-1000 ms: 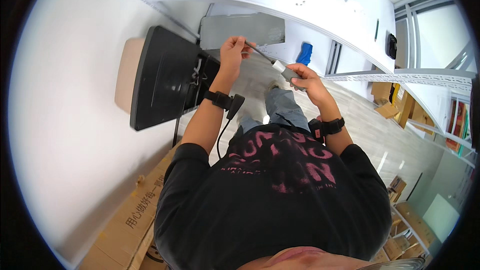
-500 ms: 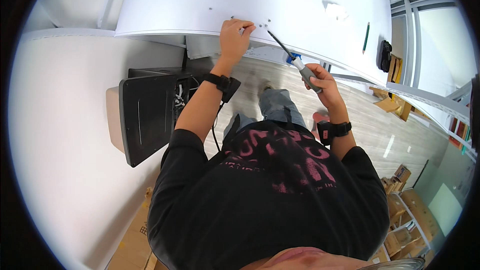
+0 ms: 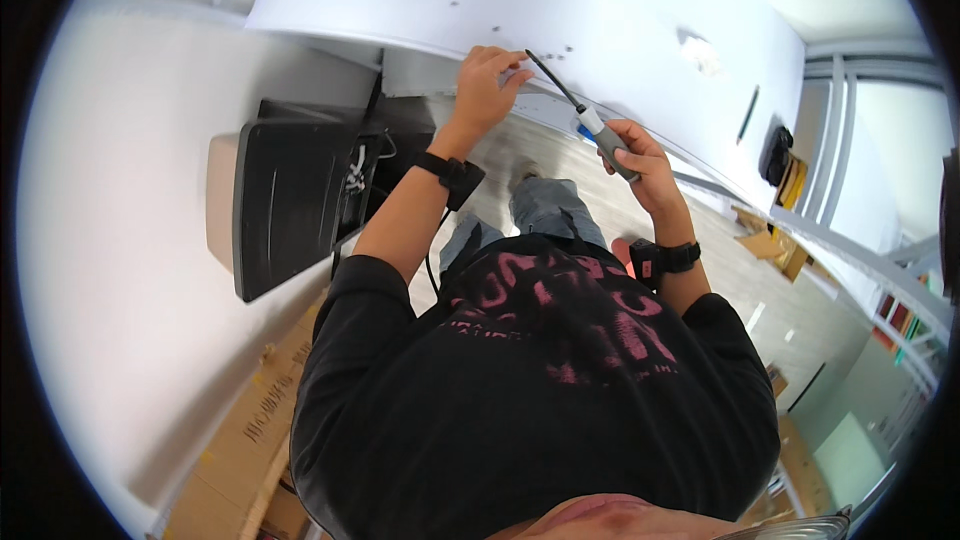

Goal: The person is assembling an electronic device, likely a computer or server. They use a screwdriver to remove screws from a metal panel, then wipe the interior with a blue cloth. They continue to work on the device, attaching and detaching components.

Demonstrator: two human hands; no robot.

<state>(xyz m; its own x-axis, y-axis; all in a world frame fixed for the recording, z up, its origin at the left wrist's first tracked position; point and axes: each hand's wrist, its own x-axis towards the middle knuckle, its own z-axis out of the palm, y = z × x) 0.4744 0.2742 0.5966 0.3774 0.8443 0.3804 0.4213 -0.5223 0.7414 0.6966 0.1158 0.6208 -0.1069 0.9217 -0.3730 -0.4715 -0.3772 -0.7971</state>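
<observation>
My right hand is closed round the grey and white handle of a screwdriver, whose dark shaft slants up and left over the front edge of the white table. At its tip is my left hand, with index finger and thumb curled toward each other. Whatever lies between those fingertips is too small to make out. Several small screws are scattered on the tabletop just beyond the hands, among them a single screw farther left.
A crumpled white piece, a dark pen and a black case rest toward the table's right end. Left of me stands a black-panelled unit with cables. Cardboard boxes are at lower left. A metal frame rises at right.
My left hand has come off the tabletop, back and right to the screwdriver's tip. The screwdriver has shifted slightly left. The whole view has turned a little.
</observation>
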